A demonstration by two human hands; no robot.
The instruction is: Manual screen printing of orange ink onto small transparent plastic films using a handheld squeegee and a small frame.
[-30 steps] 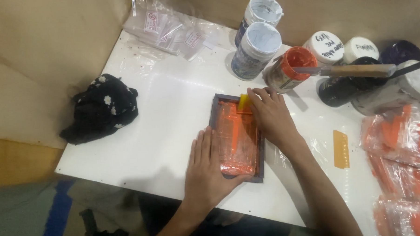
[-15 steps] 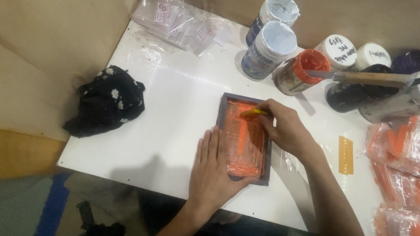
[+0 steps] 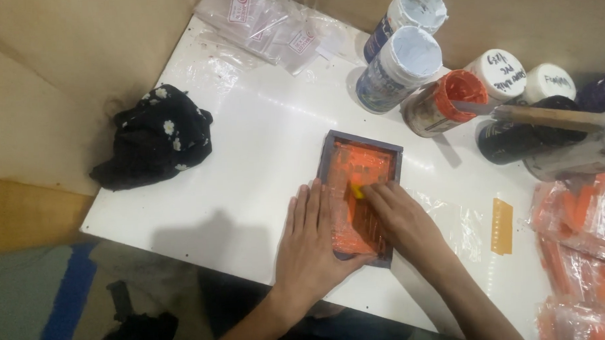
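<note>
Centre of the frame, the left hand lies flat with fingers spread, pinning the dark-framed orange printing screen to the white table, while the right hand pinches a small yellow scraper against the orange mesh.

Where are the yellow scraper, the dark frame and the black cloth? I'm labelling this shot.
yellow scraper [image 3: 357, 190], head view, tip showing past the fingers
dark frame [image 3: 362, 138], head view, far edge
black cloth [image 3: 154, 140], head view, middle
</note>
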